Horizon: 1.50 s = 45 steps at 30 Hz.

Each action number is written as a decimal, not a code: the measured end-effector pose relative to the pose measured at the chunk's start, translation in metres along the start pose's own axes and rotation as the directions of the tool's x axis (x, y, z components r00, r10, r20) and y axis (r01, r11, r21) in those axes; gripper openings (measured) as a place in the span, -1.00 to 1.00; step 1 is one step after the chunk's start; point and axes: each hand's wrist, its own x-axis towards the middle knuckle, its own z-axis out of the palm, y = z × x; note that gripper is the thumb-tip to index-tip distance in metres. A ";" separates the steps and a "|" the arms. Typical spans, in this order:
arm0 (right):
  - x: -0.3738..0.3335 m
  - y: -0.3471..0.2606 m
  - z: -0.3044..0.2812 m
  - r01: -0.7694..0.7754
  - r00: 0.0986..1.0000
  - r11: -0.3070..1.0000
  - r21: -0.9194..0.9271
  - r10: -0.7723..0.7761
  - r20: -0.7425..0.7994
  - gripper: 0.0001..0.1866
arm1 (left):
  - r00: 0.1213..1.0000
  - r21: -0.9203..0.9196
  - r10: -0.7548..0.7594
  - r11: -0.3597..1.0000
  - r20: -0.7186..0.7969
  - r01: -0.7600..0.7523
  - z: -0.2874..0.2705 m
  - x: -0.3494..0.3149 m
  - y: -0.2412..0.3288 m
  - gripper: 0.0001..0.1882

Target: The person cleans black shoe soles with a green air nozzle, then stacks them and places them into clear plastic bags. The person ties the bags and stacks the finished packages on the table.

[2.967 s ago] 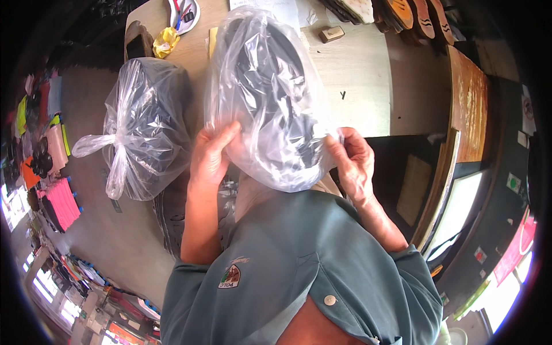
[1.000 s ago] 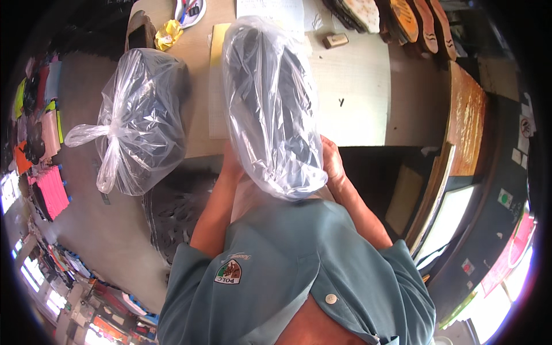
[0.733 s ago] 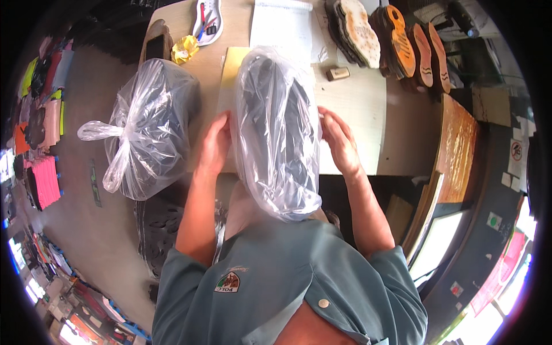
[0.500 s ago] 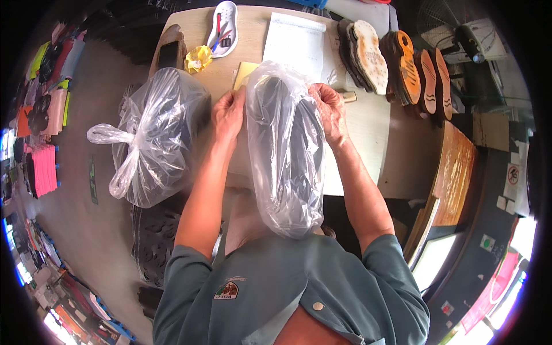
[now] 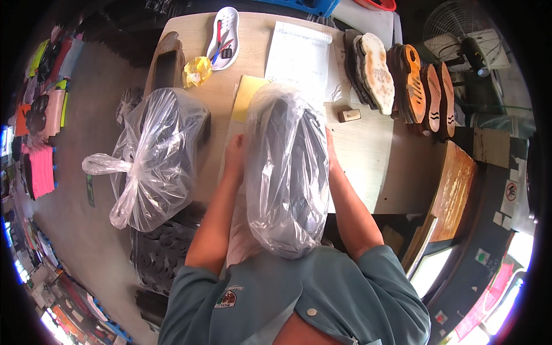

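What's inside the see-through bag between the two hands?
Long, dark contents show through the clear plastic bag. Shiny glare and wrinkles cover the details, so I can't tell exactly what they are. Their underside is hidden too.

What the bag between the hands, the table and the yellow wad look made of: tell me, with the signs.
Bag between the hands: thin clear plastic, glossy; see-through, with bright highlights and fine creases.
Table: probably wood or wood-look laminate, smooth; pale, with faint grain.
Yellow wad: likely paper, fairly matt; it holds crumpled folds, though plastic isn't ruled out.
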 end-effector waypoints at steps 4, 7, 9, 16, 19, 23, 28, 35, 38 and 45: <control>-0.060 -0.008 -0.029 -0.172 0.966 0.978 -0.117 0.191 0.173 -0.59 | 0.983 -0.087 -0.111 0.988 0.146 0.124 -0.004 -0.061 -0.002 -0.69; -0.084 0.030 -0.022 -0.282 0.958 0.954 -0.096 0.285 0.021 -0.64 | 0.999 0.048 -0.035 0.998 0.034 0.034 0.016 -0.091 -0.019 -0.70; -0.093 0.052 -0.019 -0.456 0.887 0.879 0.141 0.461 -0.003 -0.69 | 0.996 0.235 0.090 0.968 0.002 -0.088 0.026 -0.095 -0.035 -0.69; -0.155 -0.016 -0.031 -0.411 0.904 0.909 -0.064 0.415 0.104 -0.55 | 0.948 -0.163 0.034 0.987 0.318 0.019 -0.006 -0.139 -0.057 -0.59; -0.191 -0.054 -0.041 -0.558 0.819 0.800 -0.219 0.573 0.006 -0.50 | 0.889 0.100 0.241 0.948 0.390 -0.301 -0.030 -0.189 -0.038 -0.53; -0.236 -0.028 -0.046 -0.292 0.942 0.916 -0.274 0.325 0.080 -0.64 | 0.899 0.152 -0.020 0.987 0.438 -0.052 -0.035 -0.209 -0.016 -0.58; -0.221 0.090 -0.035 -0.378 0.924 0.875 -0.304 0.376 -0.068 -0.70 | 0.970 -0.126 0.016 0.992 0.241 0.015 -0.019 -0.208 -0.044 -0.62; -0.220 -0.001 -0.045 -0.266 0.941 0.667 -0.696 0.336 -0.037 -0.60 | 0.838 0.350 0.464 0.763 0.288 -0.543 -0.019 -0.188 -0.070 -0.42; -0.226 -0.091 -0.049 -0.058 0.960 0.687 -0.724 0.238 0.149 -0.57 | 0.899 0.115 0.436 0.892 0.042 -0.437 -0.037 -0.219 -0.024 -0.42; -0.225 -0.120 -0.042 0.197 0.903 0.824 -0.531 0.058 0.426 -0.69 | 0.722 0.128 0.575 0.742 0.385 -0.658 -0.047 -0.231 0.043 -0.72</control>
